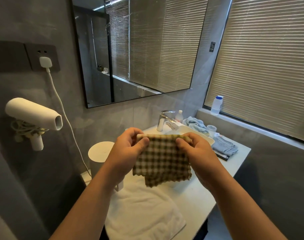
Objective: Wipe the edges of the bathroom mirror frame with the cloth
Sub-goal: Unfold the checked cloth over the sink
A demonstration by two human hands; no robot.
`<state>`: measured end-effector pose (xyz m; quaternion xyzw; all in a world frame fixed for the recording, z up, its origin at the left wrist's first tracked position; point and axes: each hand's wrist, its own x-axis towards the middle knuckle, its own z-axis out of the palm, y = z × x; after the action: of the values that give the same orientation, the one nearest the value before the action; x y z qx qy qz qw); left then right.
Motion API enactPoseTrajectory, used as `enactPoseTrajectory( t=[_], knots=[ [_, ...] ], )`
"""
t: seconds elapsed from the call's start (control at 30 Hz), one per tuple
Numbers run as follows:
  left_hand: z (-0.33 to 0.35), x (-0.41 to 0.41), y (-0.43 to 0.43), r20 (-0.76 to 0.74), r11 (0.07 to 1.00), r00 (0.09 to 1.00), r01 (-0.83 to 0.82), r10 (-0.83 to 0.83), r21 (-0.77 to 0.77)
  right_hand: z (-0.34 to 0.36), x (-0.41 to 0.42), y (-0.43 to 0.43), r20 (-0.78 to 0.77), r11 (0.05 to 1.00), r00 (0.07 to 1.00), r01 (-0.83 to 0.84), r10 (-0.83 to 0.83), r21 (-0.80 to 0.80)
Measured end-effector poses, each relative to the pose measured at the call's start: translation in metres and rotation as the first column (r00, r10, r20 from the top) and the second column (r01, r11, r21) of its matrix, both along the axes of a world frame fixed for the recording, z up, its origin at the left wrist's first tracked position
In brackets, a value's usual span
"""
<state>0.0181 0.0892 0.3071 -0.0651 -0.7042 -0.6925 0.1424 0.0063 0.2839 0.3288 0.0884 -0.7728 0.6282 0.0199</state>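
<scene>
Loosely hanging brown-and-white checked cloth (162, 157), scalloped lower edge.

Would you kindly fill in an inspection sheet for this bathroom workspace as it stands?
Surface: white vanity top, white towel draped over its near edge.
Job's things: checked cloth held up; black-framed mirror untouched.
Clutter: faucet, blue towel, folded grey cloth, glass, small bottle.
Hands: left hand and right hand each pinch a top corner.
Cables: white cord hangs from wall plug.
Surroundings: wall-mounted hair dryer, window blinds, bottle on sill.
</scene>
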Motion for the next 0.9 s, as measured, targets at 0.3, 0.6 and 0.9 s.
enactPoseTrajectory(
  t=[0.3, 0.6, 0.9],
  knots=[
    [-0.015, 0.006, 0.036, 0.23, 0.948, 0.966, 0.041, -0.118, 0.314, -0.005, -0.001, 0.027, 0.186, 0.981, 0.982, 0.011, 0.026, -0.194],
    [-0.01, 0.03, 0.057, 0.296, 0.974, 0.934, 0.153, -0.199, 0.169, -0.009, 0.013, 0.054, 0.213, 0.903, 0.944, -0.15, 0.251, -0.402],
    [-0.012, 0.049, 0.073, 0.198, 0.88, 0.961, 0.079, -0.192, 0.468, -0.017, 0.028, 0.072, 0.211, 0.773, 0.89, -0.208, 0.404, -0.599]
  ],
)
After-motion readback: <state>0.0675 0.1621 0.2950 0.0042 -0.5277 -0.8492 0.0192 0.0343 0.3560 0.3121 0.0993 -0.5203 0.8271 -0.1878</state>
